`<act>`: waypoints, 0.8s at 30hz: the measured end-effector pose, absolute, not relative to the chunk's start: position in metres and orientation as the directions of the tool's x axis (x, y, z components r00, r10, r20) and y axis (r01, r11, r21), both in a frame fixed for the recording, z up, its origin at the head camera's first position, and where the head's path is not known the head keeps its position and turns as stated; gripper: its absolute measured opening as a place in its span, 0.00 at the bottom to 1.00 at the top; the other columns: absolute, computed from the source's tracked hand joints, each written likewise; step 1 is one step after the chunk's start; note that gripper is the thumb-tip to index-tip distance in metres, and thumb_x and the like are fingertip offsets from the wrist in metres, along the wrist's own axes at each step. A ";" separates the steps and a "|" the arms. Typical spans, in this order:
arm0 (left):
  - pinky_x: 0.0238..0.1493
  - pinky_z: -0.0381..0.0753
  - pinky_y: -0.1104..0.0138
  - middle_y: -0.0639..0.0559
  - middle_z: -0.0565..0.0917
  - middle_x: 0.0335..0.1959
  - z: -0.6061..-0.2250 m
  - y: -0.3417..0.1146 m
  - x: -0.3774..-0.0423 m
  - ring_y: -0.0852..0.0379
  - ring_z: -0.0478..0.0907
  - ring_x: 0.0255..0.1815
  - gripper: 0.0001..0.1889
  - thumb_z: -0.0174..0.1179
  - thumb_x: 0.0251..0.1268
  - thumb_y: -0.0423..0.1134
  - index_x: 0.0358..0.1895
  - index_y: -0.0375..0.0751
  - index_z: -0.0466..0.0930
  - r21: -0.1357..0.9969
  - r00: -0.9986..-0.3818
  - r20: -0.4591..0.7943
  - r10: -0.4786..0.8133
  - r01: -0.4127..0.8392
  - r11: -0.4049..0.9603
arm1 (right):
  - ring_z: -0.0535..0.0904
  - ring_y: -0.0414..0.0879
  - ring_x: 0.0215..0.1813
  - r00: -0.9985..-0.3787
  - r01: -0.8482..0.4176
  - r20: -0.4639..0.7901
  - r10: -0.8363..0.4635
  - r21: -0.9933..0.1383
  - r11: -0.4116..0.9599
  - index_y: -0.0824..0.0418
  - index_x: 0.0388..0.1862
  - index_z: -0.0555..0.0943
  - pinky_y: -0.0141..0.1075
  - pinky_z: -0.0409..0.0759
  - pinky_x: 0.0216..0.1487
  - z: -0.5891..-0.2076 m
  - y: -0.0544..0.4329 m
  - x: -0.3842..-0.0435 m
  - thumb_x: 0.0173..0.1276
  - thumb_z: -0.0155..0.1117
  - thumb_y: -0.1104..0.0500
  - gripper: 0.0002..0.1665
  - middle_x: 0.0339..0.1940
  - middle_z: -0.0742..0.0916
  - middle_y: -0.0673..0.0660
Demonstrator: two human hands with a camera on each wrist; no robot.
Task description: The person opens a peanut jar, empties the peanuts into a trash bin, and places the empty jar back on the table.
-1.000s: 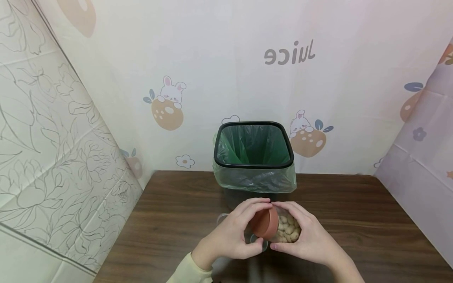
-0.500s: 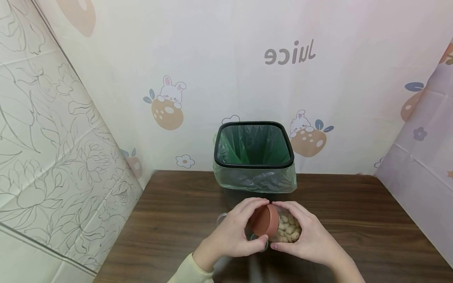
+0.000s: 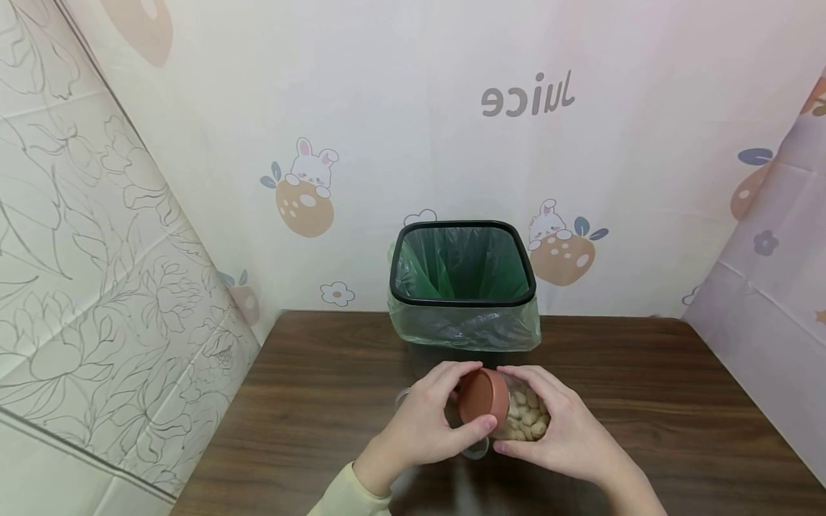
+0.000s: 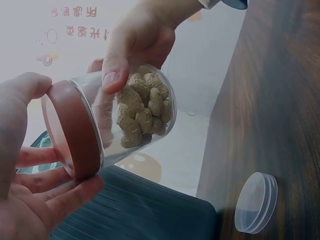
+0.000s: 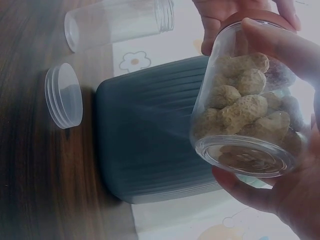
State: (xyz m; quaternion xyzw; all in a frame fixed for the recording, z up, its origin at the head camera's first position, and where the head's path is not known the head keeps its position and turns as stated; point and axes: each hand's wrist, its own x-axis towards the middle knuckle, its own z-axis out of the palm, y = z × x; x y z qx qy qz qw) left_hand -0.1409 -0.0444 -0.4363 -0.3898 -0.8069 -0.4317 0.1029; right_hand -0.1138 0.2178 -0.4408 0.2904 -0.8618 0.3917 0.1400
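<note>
A clear jar of unshelled peanuts (image 5: 240, 107) is held tilted on its side above the table, its reddish-brown lid (image 3: 479, 398) pointing left. My left hand (image 3: 426, 423) grips the lid, thumb on the near side and fingers around the far side. Around the jar's body curls my right hand (image 3: 564, 430), with thumb and fingers on opposite sides of the glass. In the left wrist view the lid (image 4: 75, 130) sits on the jar's mouth, and the peanuts (image 4: 142, 110) lie toward the base.
Beyond the hands stands a dark bin (image 3: 461, 303) lined with a green bag. On the wooden table (image 3: 323, 401) are a clear screw cap (image 5: 65, 95) and an uncapped clear plastic container (image 5: 117, 25), partly hidden by my left hand in the head view. A printed curtain (image 3: 387, 143) hangs behind.
My left fingertips have shifted back to the left along the lid's far edge, and the thumb has moved up onto its near side. My right hand and the jar have stayed nearly still.
</note>
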 end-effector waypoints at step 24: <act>0.60 0.82 0.73 0.55 0.79 0.72 -0.434 -0.048 -0.142 0.63 0.80 0.66 0.36 0.67 0.74 0.60 0.78 0.49 0.72 0.580 -0.664 0.488 0.567 0.732 0.357 | 0.83 0.38 0.59 -0.781 -0.624 0.489 -0.388 -0.582 0.522 0.48 0.78 0.75 0.31 0.84 0.55 -0.440 0.217 -0.114 0.50 0.94 0.44 0.57 0.68 0.82 0.42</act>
